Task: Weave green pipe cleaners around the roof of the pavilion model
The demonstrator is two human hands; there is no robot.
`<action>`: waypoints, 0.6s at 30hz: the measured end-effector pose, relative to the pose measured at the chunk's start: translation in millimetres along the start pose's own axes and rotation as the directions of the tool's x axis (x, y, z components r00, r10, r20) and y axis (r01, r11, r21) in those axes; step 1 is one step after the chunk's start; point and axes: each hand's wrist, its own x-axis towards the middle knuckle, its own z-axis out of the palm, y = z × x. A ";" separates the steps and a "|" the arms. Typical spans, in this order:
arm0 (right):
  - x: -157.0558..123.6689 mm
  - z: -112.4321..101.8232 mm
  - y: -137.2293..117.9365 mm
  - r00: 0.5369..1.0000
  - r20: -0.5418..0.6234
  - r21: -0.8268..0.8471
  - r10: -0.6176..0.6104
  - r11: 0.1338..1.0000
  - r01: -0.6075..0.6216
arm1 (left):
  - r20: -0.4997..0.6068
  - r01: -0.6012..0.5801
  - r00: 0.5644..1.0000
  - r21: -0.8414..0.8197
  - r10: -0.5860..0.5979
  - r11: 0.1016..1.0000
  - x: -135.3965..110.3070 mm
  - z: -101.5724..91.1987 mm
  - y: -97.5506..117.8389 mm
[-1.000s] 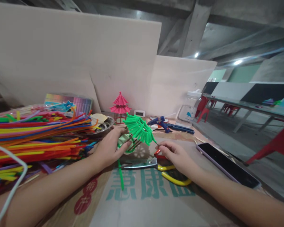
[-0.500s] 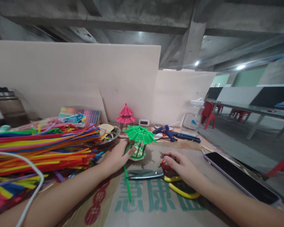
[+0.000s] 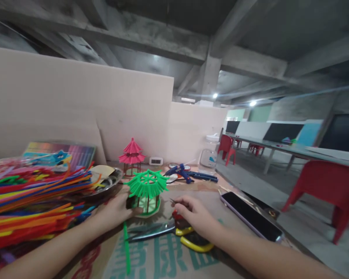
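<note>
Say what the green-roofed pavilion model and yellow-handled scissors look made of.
Green-roofed pavilion model: roof probably matte pipe cleaners, given its soft-looking strips; posts perhaps wood, being brown and stick-thin. Yellow-handled scissors: blades shiny metal, by their bright glints; handles likely plastic, from their even colour.

L hand (image 3: 118, 209) gripping grn pavilion (image 3: 147, 189).

Bare concrete beams (image 3: 151, 48) overhead, bright lamps (image 3: 253, 103) lit toward the right. Pale partition panels (image 3: 61, 100) across left and centre, top edge stepping down. Right side — grey floor (image 3: 258, 190), long table (image 3: 268, 161), red chairs (image 3: 328, 186) alongside — black, white and blue boards (image 3: 283, 132) behind.
</note>
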 end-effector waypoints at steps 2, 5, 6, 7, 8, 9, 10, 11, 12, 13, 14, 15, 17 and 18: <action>1.2 0.5 -1.0 0.998 -0.032 -0.042 -0.049 0.998 0.048 | 0.053 0.017 0.998 0.018 -0.018 1.000 0.4 -1.0 0.9; 1.8 1.2 -3.6 0.998 -0.040 -0.035 -0.057 0.998 0.056 | 0.040 0.033 0.999 0.049 -0.034 0.998 0.1 -1.6 6.1; 1.7 1.5 -4.2 0.998 -0.032 -0.010 -0.048 0.999 0.047 | 0.032 0.029 0.999 0.057 -0.031 0.998 -0.2 -1.4 7.8; 1.7 1.6 -4.6 0.999 -0.024 0.011 -0.042 0.999 0.042 | 0.017 0.025 1.000 0.062 -0.027 0.998 -0.5 -0.9 9.0; 1.7 1.7 -4.8 0.999 -0.020 0.026 -0.037 0.999 0.038 | 0.002 0.023 1.000 0.065 -0.023 0.998 -1.0 -0.3 9.7; 1.8 1.5 -4.6 0.999 -0.021 0.029 -0.036 0.999 0.036 | -0.011 0.020 1.000 0.065 -0.020 0.998 -1.4 0.5 9.7; 1.8 1.1 -4.4 0.999 -0.028 0.019 -0.041 0.999 0.042 | -0.019 0.019 1.000 0.062 -0.018 0.998 -1.9 1.3 9.2; 1.9 0.5 -4.2 0.998 -0.034 -0.008 -0.054 0.999 0.054 | -0.023 0.018 1.000 0.057 -0.017 0.998 -2.3 2.0 8.5; 2.0 -0.3 -4.1 0.997 -0.034 -0.027 -0.070 0.997 0.069 | -0.025 0.017 1.000 0.049 -0.015 0.999 -2.6 2.6 7.7; 1.9 -1.1 -4.3 0.996 -0.031 -0.047 -0.088 0.995 0.086 | -0.026 0.015 1.000 0.040 -0.014 0.999 -2.8 2.9 7.3; 1.9 -1.8 -4.7 0.994 -0.042 -0.062 -0.099 0.993 0.097 | -0.035 0.017 0.999 0.032 -0.016 0.999 -2.7 3.0 7.4; 1.7 -2.4 -5.2 0.994 -0.048 -0.069 -0.098 0.993 0.095 | -0.041 0.021 0.999 0.026 -0.020 0.999 -2.5 2.7 8.3; 1.4 -3.0 -6.4 0.993 -0.056 -0.084 -0.100 0.992 0.095 | -0.051 0.024 0.998 0.006 -0.024 1.000 -1.6 1.5 11.5; 1.2 -3.1 -6.9 0.995 -0.048 -0.075 -0.091 0.993 0.087 | -0.055 0.024 0.998 -0.005 -0.025 1.000 -1.1 0.8 13.5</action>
